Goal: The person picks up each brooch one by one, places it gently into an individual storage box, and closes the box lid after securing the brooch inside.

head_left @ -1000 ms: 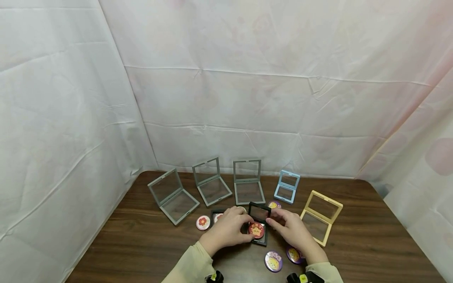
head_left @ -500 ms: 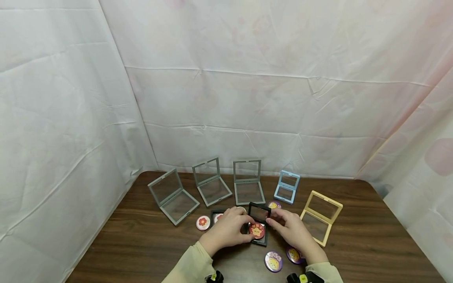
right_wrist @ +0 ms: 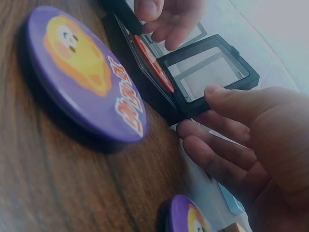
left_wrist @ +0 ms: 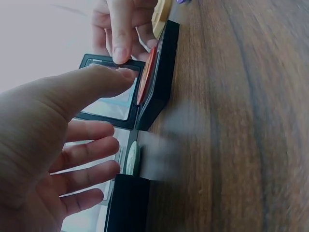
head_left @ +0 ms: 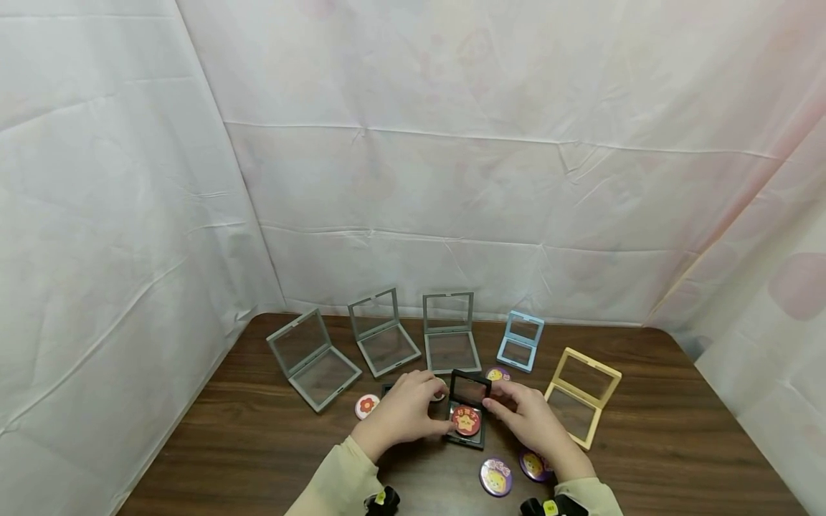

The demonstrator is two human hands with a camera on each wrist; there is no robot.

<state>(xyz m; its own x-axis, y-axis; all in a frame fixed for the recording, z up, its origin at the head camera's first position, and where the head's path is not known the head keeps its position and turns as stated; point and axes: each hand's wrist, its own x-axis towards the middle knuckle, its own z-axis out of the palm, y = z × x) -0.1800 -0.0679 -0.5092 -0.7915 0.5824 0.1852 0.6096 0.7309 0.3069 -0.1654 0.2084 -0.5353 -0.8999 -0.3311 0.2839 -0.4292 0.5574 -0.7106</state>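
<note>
A small black hinged display case (head_left: 474, 441) stands on the table with its clear-windowed lid raised. In its base lies a round red badge (head_left: 466, 421) with a yellow star-like figure. My right hand (head_left: 532, 426) pinches the right edge of the lid between thumb and fingers, as the right wrist view also shows. At the case's left side is my left hand (head_left: 403, 412), its thumb reaching toward the badge. The left wrist view has that hand's fingers (left_wrist: 91, 171) spread and relaxed, gripping nothing. A second black case (head_left: 387, 388) is mostly hidden behind the left hand.
Three grey cases (head_left: 310, 361) stand opened along the back, beside a blue case (head_left: 520, 339). A yellow case (head_left: 581, 397) is at right. Purple badges (head_left: 495, 477) lie in front and behind. A flower badge (head_left: 366, 405) and a pale green badge (head_left: 439, 394) lie left.
My left hand has let go of the red badge and drawn slightly left, now covering more of the second black case. The right hand still holds the lid.
</note>
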